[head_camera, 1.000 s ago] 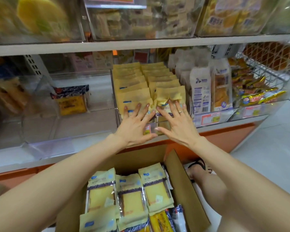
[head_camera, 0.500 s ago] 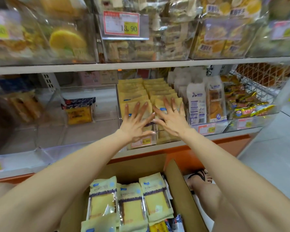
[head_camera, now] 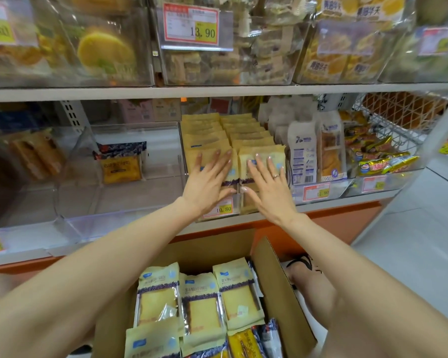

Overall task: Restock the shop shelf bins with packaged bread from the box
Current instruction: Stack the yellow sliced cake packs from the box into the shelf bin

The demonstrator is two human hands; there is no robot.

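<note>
Pressing flat with open left hand [head_camera: 207,182] and right hand [head_camera: 269,188], gripping nothing, on front bread packs [head_camera: 263,157] in middle clear bin [head_camera: 237,206]; harder push could crush or topple rows; more in cardboard box [head_camera: 277,282].

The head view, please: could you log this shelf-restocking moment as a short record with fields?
left hand: open, flat on the front pale yellow packs in the middle bin
right hand: open, flat on the right row of the same packs; ring on one finger
middle bin: two rows of packs, nearly full; tag reads 10.80
bin to its left: one dark-topped pack only
box: open, below the shelf, matching pale yellow packs inside
upper shelf tag: 13.90
</note>
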